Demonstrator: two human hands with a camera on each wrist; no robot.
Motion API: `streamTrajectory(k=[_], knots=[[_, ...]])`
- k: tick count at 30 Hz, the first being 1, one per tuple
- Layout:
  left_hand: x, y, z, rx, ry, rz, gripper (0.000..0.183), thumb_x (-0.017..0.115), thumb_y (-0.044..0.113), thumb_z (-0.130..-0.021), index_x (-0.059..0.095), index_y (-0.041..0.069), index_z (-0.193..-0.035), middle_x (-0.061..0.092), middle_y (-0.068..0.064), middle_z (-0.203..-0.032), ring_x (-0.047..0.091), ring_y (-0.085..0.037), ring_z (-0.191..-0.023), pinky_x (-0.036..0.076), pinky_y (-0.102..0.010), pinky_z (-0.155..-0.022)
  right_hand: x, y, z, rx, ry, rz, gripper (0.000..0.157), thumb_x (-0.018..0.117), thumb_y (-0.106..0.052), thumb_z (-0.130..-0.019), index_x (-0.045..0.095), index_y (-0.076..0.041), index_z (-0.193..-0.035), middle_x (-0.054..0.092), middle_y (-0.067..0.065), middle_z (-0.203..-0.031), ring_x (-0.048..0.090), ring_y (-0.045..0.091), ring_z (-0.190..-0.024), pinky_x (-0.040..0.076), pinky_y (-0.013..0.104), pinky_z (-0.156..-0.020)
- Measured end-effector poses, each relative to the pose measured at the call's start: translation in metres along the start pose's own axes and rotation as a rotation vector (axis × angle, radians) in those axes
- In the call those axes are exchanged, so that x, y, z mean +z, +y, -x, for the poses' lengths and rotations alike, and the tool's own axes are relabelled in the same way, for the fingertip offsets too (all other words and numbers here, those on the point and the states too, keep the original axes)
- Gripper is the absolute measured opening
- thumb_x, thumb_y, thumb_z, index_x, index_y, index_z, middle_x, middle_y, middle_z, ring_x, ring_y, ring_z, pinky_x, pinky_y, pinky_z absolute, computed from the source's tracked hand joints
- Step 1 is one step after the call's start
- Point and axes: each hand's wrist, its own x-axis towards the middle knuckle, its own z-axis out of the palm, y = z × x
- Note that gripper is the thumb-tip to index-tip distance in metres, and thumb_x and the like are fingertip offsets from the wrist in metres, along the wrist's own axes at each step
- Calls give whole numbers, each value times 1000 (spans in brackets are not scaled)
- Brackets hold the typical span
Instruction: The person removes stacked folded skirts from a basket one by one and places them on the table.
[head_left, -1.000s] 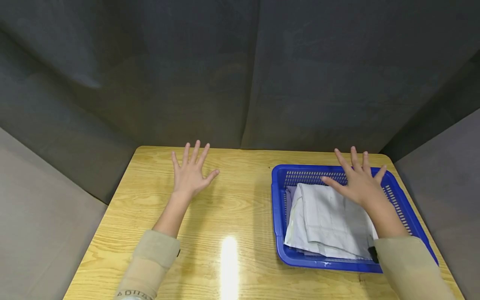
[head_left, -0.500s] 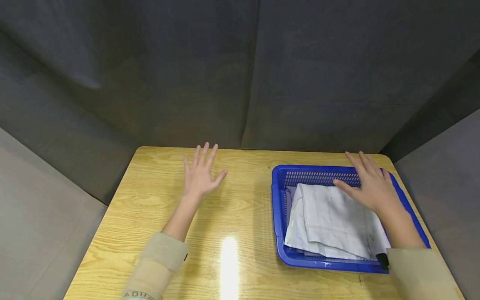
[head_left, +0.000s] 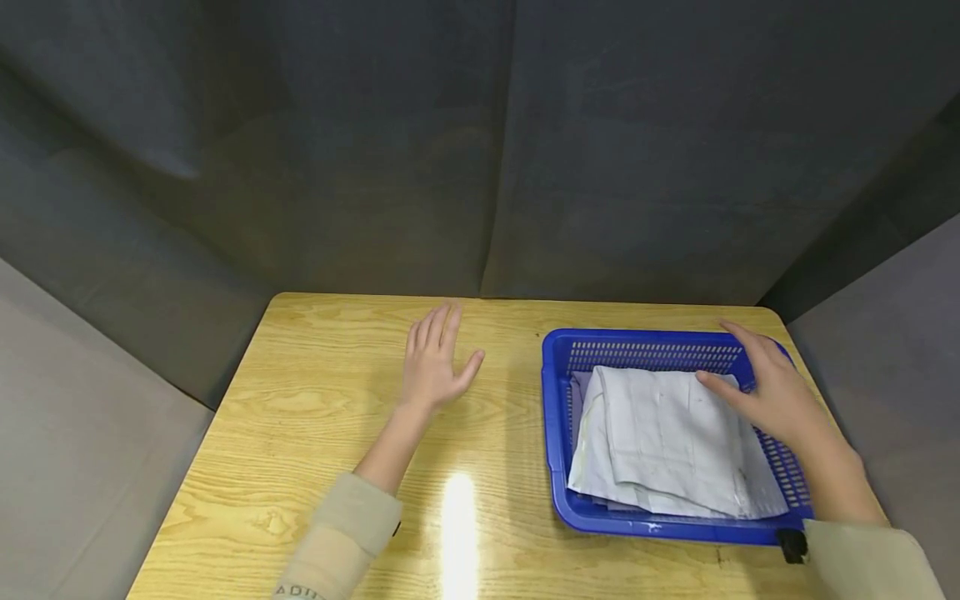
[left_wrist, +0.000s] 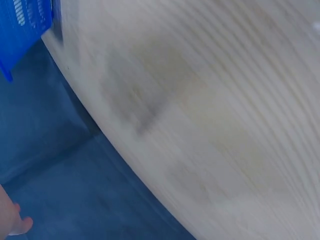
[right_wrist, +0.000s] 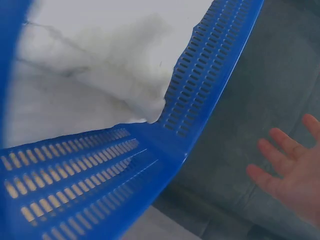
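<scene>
Above the wooden table, left of the basket, my left hand hovers with straight fingers and the thumb spread, holding nothing. My right hand is over the right side of a blue plastic basket, its fingers extended and the thumb apart, also holding nothing. Folded white cloth lies in the basket, with a purplish cloth showing under its left edge. In the right wrist view the fingers are spread beyond the basket's rim. Only part of the left hand shows in the left wrist view.
The yellow wood-grain table extends left of the basket, with a bright light reflection near its front. Dark curtain hangs behind the table. Grey panels stand at both sides.
Both hands have moved rightward and a little toward the front. The left fingers have drawn closer together. More of the cloth's right end shows. The basket and cloth stay put.
</scene>
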Motion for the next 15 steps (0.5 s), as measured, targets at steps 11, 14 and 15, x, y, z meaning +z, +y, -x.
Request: streamTrajectory(k=[11,14,15], knots=[[21,33,6,58,49,97,67,42,46,-85,30,7,-138,39,-11,-136,35,-27,-125,28,-42,-104,-2,19,16,51,-38,-84,82,59,-35,-85,11,-7,-145,16,34,-141,16,54,-125,16,72,-89],[25,43,7,59,40,126,68,46,45,-84,30,7,-138,39,-11,-136,35,-28,-125,29,-41,-103,-1,24,20,50,-29,-99,81,60,-32,-85,13,-5,-145,21,36,-138,22,55,-121,20,72,-86],[26,46,7,61,39,133,68,46,45,-84,30,6,-138,39,-10,-136,35,-27,-125,29,-41,-103,-1,26,21,49,-26,-103,80,60,-31,-85,13,-5,-145,22,36,-137,23,56,-120,20,72,-85]])
